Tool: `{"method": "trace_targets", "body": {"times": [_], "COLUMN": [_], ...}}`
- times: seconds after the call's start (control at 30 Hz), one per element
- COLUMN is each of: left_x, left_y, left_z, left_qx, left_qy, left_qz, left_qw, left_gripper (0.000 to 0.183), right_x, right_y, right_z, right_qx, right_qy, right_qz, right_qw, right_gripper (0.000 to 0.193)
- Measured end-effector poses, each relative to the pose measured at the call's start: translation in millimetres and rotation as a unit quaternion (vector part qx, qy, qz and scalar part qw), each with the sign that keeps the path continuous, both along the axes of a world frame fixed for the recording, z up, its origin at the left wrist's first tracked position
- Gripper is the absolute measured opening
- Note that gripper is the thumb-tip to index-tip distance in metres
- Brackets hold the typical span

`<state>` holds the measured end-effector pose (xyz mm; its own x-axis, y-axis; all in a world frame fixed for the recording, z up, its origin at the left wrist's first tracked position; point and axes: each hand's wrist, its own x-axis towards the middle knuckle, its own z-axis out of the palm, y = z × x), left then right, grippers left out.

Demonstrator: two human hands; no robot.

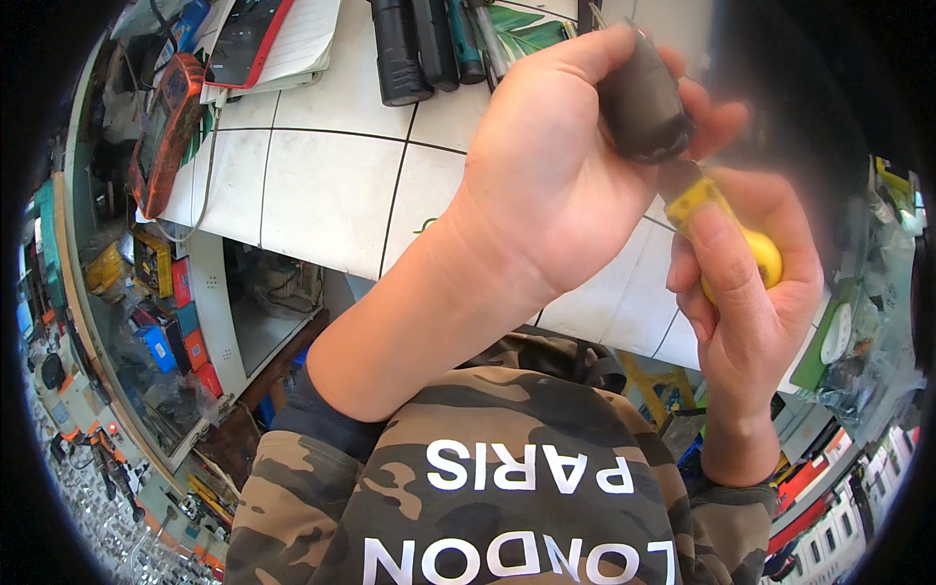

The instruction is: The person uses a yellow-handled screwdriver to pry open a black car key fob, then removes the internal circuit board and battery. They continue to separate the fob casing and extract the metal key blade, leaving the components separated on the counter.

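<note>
Gripping a dark, rounded casing (642, 107), the left hand (565, 166) reaches across the upper middle of the view with its palm turned toward the camera. Its thumb lies along the near side of the casing and its fingers bend round the far side, leaving the lower end exposed below the grip. The casing sits in the air above the edge of the white tiled surface (322, 185), tilted a little from upright.

Just below and to the right, the right hand (751, 258) is curled closed round a small yellow tool (717, 234), its thumb pressed flat along the yellow body. A short dark tip projects from the tool toward the casing's lower end; whether the two touch cannot be told.

Near the far edge of the surface, left of the left hand, a thick black cylinder (400, 58) lies beside a second black tool (436, 44) and a teal one (465, 44). Farther left, a red-edged phone (246, 44) rests on white papers (307, 49), and an orange-and-black device (166, 136) lies at the left edge near a pale cable (212, 175). Below both hands, the person's camouflage top (517, 400) fills the lower middle, with a glass-sided cabinet of small coloured boxes (161, 348) to the left.
</note>
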<state>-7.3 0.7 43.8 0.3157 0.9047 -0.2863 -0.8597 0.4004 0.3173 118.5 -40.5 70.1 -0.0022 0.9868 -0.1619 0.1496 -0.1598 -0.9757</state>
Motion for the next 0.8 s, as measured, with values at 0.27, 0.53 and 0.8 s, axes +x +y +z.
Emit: {"method": "trace_targets", "body": {"times": [0.27, 0.53, 0.8], "left_x": [18.3, 19.5, 14.2], "left_y": [0.4, -3.7, 3.5], "left_z": [-5.6, -6.3, -4.3], "left_qx": [0.007, -0.008, -0.044], "left_qy": [0.049, 0.059, 0.073], "left_qz": [0.106, 0.129, 0.129], "left_qw": [0.993, 0.99, 0.988], "left_gripper": [0.016, 0.017, 0.021], "right_x": [-0.2, -9.0, -18.7], "right_y": [-11.6, -18.1, -20.4], "right_z": [-4.5, -11.5, -21.6], "right_qx": [-0.016, -0.016, 0.011], "right_qy": [0.061, 0.079, 0.062], "right_qz": [-0.058, -0.103, -0.14], "right_qw": [0.996, 0.991, 0.988], "right_gripper": [0.018, 0.018, 0.021]}}
